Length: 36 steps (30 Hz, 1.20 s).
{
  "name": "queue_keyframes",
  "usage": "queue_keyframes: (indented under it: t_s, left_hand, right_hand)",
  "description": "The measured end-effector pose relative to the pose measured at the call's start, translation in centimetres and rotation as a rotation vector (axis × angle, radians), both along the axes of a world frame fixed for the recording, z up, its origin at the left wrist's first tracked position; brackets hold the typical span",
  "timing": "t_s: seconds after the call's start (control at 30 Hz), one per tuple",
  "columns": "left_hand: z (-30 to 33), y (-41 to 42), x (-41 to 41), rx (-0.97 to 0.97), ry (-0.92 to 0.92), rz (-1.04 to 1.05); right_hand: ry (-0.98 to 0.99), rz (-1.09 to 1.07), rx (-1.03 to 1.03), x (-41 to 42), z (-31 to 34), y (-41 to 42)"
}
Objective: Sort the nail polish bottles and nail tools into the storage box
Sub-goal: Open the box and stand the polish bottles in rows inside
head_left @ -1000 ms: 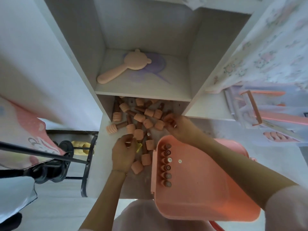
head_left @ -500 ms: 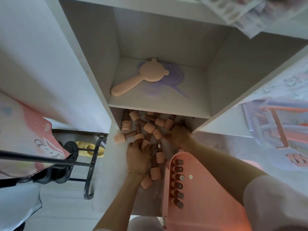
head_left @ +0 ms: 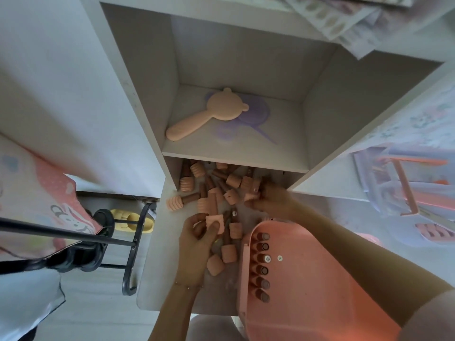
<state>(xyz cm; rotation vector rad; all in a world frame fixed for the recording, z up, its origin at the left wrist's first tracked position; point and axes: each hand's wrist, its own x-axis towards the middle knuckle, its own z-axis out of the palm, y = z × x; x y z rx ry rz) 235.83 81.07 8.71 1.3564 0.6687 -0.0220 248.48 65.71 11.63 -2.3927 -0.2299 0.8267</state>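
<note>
Beside the pink storage box [head_left: 307, 291], the left hand [head_left: 194, 238] pinches a nail polish bottle [head_left: 214, 223]. Beyond the box, the right hand [head_left: 273, 199] grips another bottle [head_left: 253, 193] from the pile [head_left: 216, 190] on the counter [head_left: 167, 242].

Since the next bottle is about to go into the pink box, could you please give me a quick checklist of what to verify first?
1. Left hand grips a bottle by its ribbed cap: ok.
2. Right hand holds a bottle at the pile: ok.
3. Storage box within reach, beside the pile: ok.
4. Row of stored bottles upright along the box's left wall: ok.
5. Free slot left in that row: cannot tell.
6. Loose bottles lying against the box's outer wall: not ok, may get knocked.
</note>
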Motion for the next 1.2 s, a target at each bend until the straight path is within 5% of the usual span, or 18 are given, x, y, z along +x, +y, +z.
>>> queue_keyframes:
  t_s: [0.17,0.57,1.2]
  left_hand:
    - [1.7,-0.8,-0.2,-0.036,-0.063,-0.104]
    - [3.8,-3.6,-2.2,0.107,-0.191,-0.129]
    - [3.1,-7.5,-3.8,0.292,-0.158,-0.016]
  right_hand:
    - [-0.161,-0.206,0.287,-4.1,3.2,-2.9]
    - [-0.179,-0.358,0.246,-13.4,-2.7,-10.2]
    - [-0.298,-0.619,0.367,-12.9,-8.4,-7.1]
